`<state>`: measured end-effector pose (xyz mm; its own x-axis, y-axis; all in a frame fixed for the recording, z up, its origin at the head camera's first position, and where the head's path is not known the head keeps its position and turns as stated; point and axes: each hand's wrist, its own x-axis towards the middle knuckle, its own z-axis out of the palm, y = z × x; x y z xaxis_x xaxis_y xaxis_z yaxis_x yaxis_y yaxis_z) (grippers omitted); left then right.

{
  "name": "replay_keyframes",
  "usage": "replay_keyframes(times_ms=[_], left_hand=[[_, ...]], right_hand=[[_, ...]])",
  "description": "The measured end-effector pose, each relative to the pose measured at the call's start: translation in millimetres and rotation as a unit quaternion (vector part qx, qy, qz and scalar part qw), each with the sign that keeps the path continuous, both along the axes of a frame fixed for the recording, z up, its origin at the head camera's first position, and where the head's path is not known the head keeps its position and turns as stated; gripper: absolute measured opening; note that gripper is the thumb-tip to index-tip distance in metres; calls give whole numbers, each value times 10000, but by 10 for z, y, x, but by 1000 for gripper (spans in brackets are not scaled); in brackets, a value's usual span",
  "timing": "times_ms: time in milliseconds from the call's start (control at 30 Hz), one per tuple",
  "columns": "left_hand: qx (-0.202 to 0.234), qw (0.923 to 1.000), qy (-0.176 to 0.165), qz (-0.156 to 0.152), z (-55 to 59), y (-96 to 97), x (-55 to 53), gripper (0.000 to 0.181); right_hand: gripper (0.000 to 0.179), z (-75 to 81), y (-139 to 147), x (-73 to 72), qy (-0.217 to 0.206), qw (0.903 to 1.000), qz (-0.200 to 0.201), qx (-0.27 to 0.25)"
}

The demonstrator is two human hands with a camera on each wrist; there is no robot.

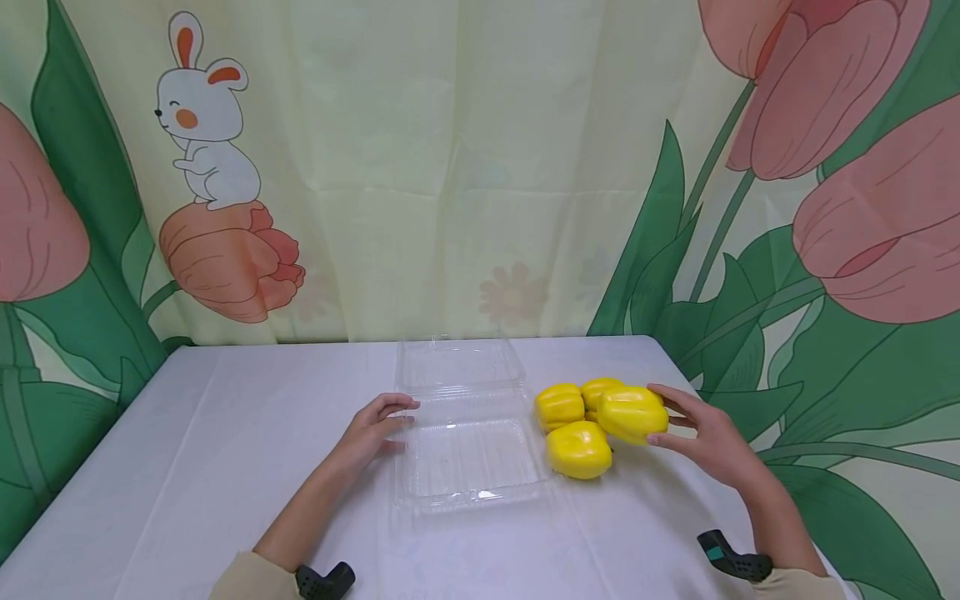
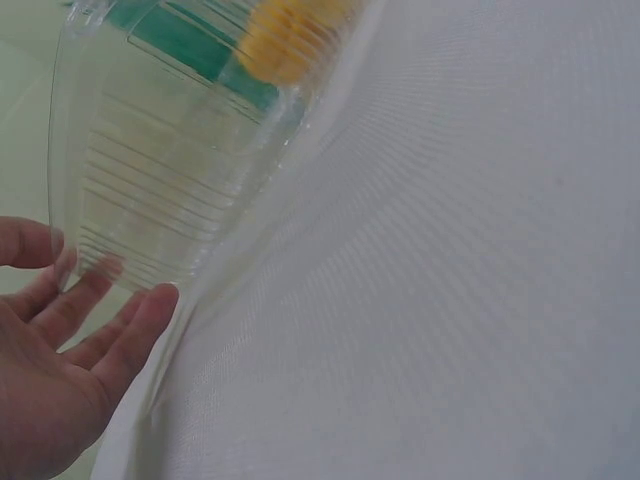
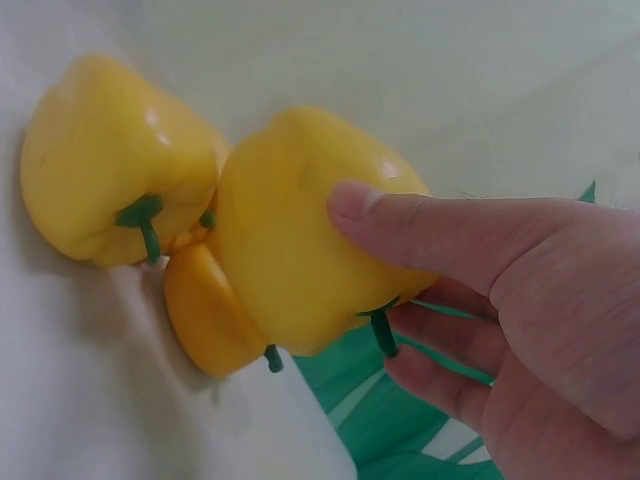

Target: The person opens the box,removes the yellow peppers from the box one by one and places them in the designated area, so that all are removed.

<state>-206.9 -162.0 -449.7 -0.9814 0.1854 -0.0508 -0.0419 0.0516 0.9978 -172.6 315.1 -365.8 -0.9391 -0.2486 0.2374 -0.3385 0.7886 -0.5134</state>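
Observation:
On the table stands a clear plastic clamshell box [image 1: 468, 458], its lid [image 1: 459, 365] folded back toward the curtain. My left hand [image 1: 375, 429] is at the box's left side, fingers loosely spread; in the left wrist view the fingertips [image 2: 155, 298] lie right at its clear wall [image 2: 150, 190]. To the right of the box, my right hand [image 1: 708, 433] grips a yellow bell pepper [image 1: 628, 414] between thumb and fingers, by its green-stemmed end. The right wrist view shows the thumb pressed on this pepper [image 3: 300, 220], which is raised above the others.
Several other yellow bell peppers [image 1: 579, 450] sit grouped just right of the box, close against the gripped one. A white cloth covers the table [image 1: 225, 467]. Behind it hangs a printed curtain [image 1: 375, 167] with a rabbit and tulips.

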Motion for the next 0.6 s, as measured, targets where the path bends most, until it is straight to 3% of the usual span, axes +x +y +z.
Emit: replay_keyframes(times_ms=[600], left_hand=[[-7,10000,-80,-6,12,1,6,32]], right_hand=[[74,-49,88,-12,-360,9993,-131,4]])
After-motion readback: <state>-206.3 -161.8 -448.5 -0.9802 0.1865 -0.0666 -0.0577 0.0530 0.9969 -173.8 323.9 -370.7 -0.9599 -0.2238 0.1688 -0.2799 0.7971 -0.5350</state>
